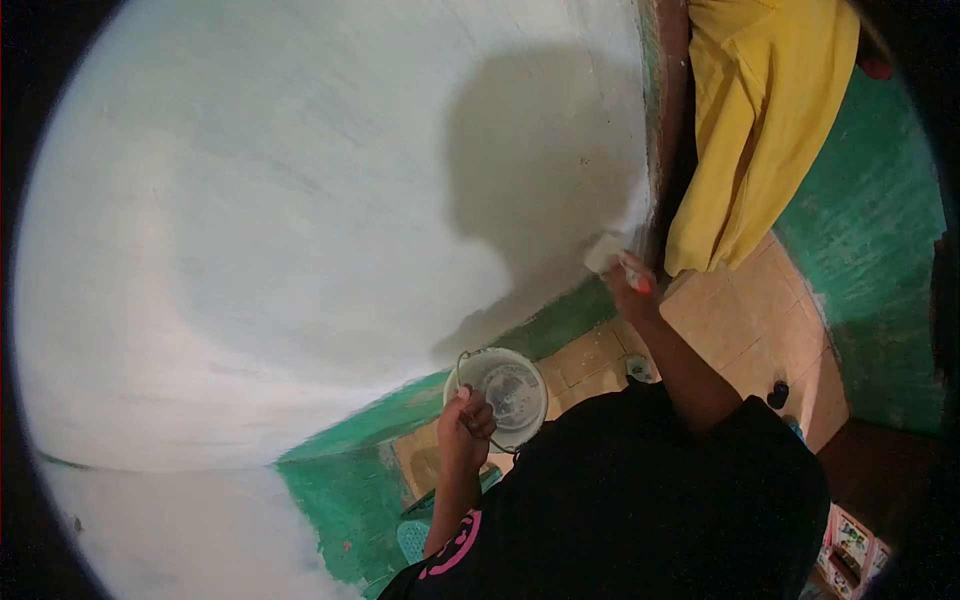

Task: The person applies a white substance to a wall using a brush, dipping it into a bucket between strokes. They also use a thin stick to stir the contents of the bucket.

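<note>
My right hand (632, 288) is closed round the red handle of a paintbrush (605, 253). The brush's pale, wide head lies against the white-painted wall (330, 200), close to the door frame and just above a green unpainted strip (570, 318). Lower down, my left hand (466, 420) grips the wire handle of a white bucket (530, 375). Whitish paint shows inside the bucket, which hangs in front of my body. A shadow of my head and shoulder falls across the white wall.
A yellow cloth (765, 110) hangs beside the door frame at the upper right. Beyond it stands a green wall (870, 230). Below are floor tiles (715, 310), a small white container (639, 368), a dark small object (778, 394) and a teal plastic item (412, 538).
</note>
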`<move>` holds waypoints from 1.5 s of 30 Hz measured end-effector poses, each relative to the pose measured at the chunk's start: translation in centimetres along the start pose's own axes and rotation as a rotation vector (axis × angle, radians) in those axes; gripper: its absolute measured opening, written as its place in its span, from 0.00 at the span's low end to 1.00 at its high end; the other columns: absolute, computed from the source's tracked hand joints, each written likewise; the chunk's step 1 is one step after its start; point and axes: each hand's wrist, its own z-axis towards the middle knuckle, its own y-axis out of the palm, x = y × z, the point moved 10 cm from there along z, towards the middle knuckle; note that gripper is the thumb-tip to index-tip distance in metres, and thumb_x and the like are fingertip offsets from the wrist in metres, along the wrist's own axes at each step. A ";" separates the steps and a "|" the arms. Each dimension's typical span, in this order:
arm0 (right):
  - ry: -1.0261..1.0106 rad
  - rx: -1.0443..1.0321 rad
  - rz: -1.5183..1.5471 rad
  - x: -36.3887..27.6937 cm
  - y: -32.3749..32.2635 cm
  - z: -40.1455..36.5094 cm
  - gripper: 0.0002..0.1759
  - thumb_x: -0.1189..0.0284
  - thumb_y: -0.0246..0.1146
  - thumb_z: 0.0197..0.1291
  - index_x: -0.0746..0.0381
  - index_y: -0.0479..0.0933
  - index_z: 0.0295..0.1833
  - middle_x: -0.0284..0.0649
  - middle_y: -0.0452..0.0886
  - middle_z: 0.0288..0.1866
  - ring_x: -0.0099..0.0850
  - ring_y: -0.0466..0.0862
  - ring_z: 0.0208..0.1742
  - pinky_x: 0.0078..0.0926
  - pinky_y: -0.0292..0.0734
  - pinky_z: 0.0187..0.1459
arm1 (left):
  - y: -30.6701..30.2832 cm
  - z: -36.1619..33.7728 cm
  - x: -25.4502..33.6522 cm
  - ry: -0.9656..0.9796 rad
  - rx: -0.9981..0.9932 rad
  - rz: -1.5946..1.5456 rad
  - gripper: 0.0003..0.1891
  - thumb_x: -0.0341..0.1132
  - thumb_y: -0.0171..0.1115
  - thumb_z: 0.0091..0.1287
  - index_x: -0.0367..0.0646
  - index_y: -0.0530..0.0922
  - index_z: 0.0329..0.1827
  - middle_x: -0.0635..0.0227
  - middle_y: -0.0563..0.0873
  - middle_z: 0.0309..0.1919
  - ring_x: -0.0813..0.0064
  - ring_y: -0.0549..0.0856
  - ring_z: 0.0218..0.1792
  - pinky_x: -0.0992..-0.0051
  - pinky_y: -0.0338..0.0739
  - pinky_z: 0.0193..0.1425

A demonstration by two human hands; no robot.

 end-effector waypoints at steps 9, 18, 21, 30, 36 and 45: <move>-0.638 0.065 0.285 -16.6 -0.3 -1.1 0.18 0.69 0.55 0.62 0.71 0.71 0.52 0.47 0.79 0.44 0.32 0.81 0.42 0.25 0.78 0.42 | -0.5 -0.1 0.1 0.019 0.090 -0.019 0.08 0.40 0.55 0.62 0.54 0.65 0.29 0.84 0.61 0.18 0.89 0.59 0.16 0.86 0.50 0.18; 0.116 -0.288 -0.621 11.4 1.1 -4.6 0.19 0.67 0.55 0.61 0.63 0.69 0.56 0.51 0.76 0.52 0.42 0.79 0.51 0.32 0.75 0.49 | -0.9 0.0 0.3 -0.013 0.092 0.002 0.05 0.38 0.51 0.63 0.53 0.66 0.31 0.84 0.62 0.19 0.88 0.60 0.18 0.85 0.53 0.20; 0.380 -0.133 -0.467 14.6 -0.4 -4.4 0.20 0.65 0.54 0.63 0.64 0.67 0.57 0.47 0.77 0.52 0.37 0.79 0.51 0.30 0.75 0.48 | -1.0 0.3 0.3 -0.033 0.111 0.010 0.05 0.39 0.51 0.63 0.53 0.66 0.31 0.84 0.62 0.19 0.88 0.61 0.18 0.85 0.53 0.20; 0.223 0.097 0.748 -7.8 1.4 -0.3 0.27 0.59 0.56 0.62 0.63 0.60 0.60 0.42 0.74 0.51 0.36 0.80 0.47 0.29 0.78 0.41 | -0.8 0.5 0.2 -0.025 0.106 -0.012 0.06 0.38 0.52 0.64 0.52 0.66 0.31 0.83 0.63 0.19 0.89 0.60 0.17 0.86 0.52 0.18; -0.443 0.022 0.151 -9.2 0.9 -1.4 0.25 0.62 0.58 0.59 0.66 0.66 0.56 0.45 0.78 0.42 0.39 0.82 0.41 0.32 0.76 0.40 | -1.9 0.8 0.2 -0.027 0.143 0.029 0.06 0.38 0.52 0.64 0.52 0.66 0.30 0.83 0.62 0.19 0.89 0.60 0.17 0.86 0.52 0.18; 0.078 0.035 -0.351 10.9 1.6 -5.0 0.19 0.65 0.56 0.61 0.67 0.73 0.53 0.46 0.79 0.47 0.36 0.81 0.41 0.29 0.75 0.43 | -3.3 0.9 0.2 -0.105 0.146 0.050 0.06 0.38 0.51 0.64 0.53 0.65 0.31 0.84 0.62 0.18 0.88 0.59 0.17 0.83 0.53 0.20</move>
